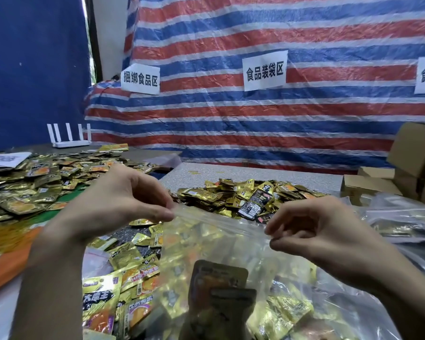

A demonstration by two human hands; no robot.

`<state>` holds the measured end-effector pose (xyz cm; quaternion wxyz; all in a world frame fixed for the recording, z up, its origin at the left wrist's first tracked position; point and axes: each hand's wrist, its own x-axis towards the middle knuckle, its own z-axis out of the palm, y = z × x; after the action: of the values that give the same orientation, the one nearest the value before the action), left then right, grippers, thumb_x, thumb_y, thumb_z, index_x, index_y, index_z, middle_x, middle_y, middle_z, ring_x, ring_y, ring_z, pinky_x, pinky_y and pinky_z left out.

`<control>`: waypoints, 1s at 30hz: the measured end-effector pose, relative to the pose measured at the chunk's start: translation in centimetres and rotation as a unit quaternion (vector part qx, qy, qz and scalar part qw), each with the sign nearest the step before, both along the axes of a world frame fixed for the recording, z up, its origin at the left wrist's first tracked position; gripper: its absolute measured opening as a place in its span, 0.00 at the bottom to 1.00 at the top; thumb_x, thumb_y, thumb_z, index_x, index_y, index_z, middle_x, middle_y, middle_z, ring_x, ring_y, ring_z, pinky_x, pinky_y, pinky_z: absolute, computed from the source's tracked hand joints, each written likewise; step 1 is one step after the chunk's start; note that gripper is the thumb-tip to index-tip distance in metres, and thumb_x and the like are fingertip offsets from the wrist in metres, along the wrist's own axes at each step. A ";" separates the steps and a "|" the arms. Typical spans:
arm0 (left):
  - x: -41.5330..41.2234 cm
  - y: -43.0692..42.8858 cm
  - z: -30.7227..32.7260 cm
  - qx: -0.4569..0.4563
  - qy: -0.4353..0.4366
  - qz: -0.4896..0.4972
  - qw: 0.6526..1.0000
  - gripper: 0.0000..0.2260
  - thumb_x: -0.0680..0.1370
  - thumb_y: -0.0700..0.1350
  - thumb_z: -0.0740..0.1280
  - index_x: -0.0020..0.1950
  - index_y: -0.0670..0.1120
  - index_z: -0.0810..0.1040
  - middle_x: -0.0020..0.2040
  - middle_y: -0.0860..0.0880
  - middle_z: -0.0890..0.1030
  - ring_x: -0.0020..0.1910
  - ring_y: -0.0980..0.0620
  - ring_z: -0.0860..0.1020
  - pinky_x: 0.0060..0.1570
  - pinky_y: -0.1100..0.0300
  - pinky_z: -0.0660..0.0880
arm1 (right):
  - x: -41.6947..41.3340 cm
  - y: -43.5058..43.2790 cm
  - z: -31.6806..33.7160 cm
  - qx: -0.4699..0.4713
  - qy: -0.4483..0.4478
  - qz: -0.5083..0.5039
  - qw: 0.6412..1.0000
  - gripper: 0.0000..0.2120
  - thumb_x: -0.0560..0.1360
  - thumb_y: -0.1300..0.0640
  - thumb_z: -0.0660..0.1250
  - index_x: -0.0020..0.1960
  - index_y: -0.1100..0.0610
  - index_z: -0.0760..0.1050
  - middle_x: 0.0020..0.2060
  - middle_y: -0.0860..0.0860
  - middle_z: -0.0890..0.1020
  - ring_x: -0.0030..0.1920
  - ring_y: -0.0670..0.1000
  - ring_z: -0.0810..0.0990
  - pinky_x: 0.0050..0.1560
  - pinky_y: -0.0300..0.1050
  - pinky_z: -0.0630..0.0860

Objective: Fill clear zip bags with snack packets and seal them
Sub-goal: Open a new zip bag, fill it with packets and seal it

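A clear zip bag (221, 244) stands upright in front of me, holding several gold snack packets and a dark brown packet (219, 288). My left hand (123, 197) pinches the bag's top strip at its left end. My right hand (312, 227) pinches the same strip at its right end. The strip stretches between the two hands. Loose gold packets (123, 278) lie on the table under and left of the bag.
A heap of gold and black packets (245, 195) lies behind the bag, another wide heap (35, 182) at the left. Filled clear bags (402, 222) lie at the right, cardboard boxes (412, 163) behind them. A white router (69, 136) stands at the back left.
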<state>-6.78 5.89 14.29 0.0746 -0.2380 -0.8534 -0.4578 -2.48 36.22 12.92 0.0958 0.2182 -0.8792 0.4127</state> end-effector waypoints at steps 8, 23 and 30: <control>0.2 0.3 0.0 -0.022 0.006 -0.004 1.000 0.07 0.63 0.46 0.78 0.39 0.48 0.86 0.39 0.44 0.85 0.41 0.44 0.84 0.45 0.48 0.81 | 0.0 0.5 0.1 -0.019 -0.027 -0.035 0.999 0.10 0.67 0.63 0.79 0.41 0.53 0.80 0.36 0.52 0.85 0.37 0.52 0.84 0.41 0.48 0.80; 0.6 3.3 -0.1 0.001 0.091 -0.067 0.994 0.04 0.66 0.44 0.74 0.37 0.45 0.83 0.35 0.46 0.82 0.36 0.49 0.81 0.37 0.56 0.78 | 0.3 0.1 -0.4 0.139 0.057 -0.059 0.987 0.25 0.70 0.39 0.70 0.65 0.37 0.67 0.58 0.33 0.74 0.59 0.30 0.70 0.57 0.28 0.71; 0.9 6.3 -0.3 -0.021 0.147 -0.117 0.982 0.02 0.69 0.40 0.72 0.37 0.47 0.82 0.35 0.47 0.82 0.34 0.49 0.80 0.36 0.50 0.78 | 0.5 -4.0 -2.2 0.118 0.218 -0.046 0.968 0.11 0.78 0.43 0.64 0.57 0.45 0.77 0.51 0.37 0.78 0.54 0.40 0.76 0.54 0.46 0.74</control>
<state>-5.89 12.19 13.94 0.1398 -0.4025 -0.8088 -0.4054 -1.96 32.24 10.73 0.2780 0.2719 -0.8885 0.2435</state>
